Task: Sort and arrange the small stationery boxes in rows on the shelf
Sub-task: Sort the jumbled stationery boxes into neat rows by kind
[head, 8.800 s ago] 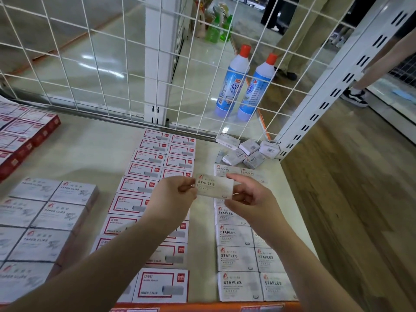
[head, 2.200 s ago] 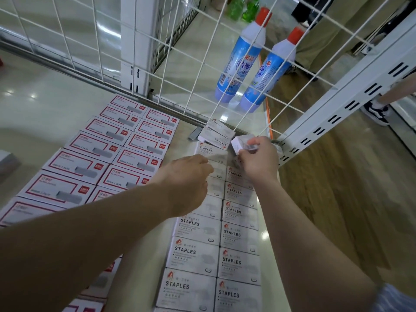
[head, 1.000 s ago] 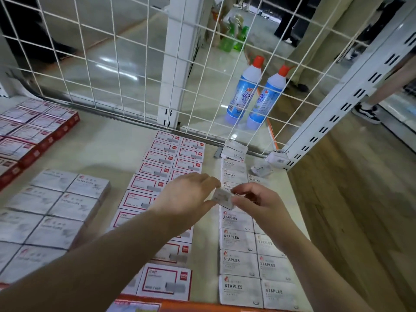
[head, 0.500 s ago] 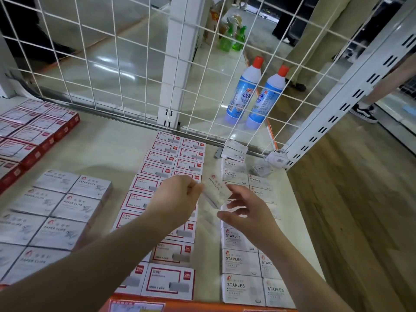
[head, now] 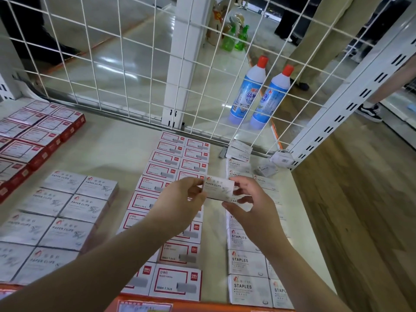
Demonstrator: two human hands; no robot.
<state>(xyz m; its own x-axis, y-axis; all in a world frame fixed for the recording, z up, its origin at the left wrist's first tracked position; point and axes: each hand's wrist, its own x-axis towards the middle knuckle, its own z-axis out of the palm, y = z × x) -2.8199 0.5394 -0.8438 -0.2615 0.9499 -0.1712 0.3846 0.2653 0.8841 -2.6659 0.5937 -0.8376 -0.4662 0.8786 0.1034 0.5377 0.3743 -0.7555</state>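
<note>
- Red-edged boxes [head: 33, 140] lie in rows at the shelf's [head: 117, 149] far left edge, with grey paper clip boxes [head: 63, 212] in rows nearer the front edge.
- The left hand [head: 180, 206] pinches the left end of a small paper clip box [head: 218, 188], thumb and fingertips curled onto it.
- That box is held above the shelf's middle, label up, between both hands.
- The right hand [head: 249, 206] pinches its right end, thumb below.
- Staples boxes [head: 247, 262] run in rows along the right edge; loose boxes [head: 266, 170] lie at the far right corner.
</note>
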